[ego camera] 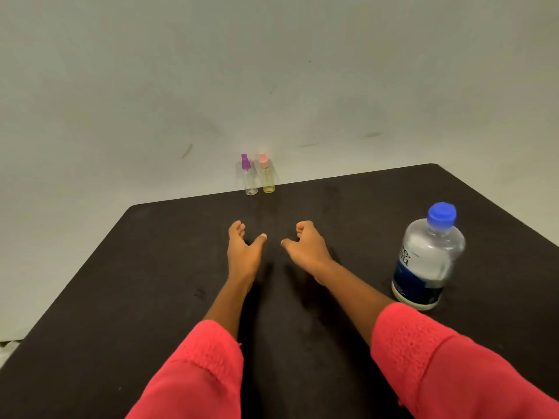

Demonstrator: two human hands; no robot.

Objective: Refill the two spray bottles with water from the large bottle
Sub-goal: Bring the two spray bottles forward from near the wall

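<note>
At the far edge of the table (151,267), by the wall (272,71), the left spray bottle (250,179) and the right spray bottle (267,176) are stood side by side. Before them, the left hand (243,252) and right hand (307,247) are held mid-table. The large bottle (426,261) is stood to their right.

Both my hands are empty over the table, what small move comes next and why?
Probably reach the left hand forward to the purple-topped spray bottle at the black table's far edge: it looks empty, its top is on, and neither hand holds anything.
</note>
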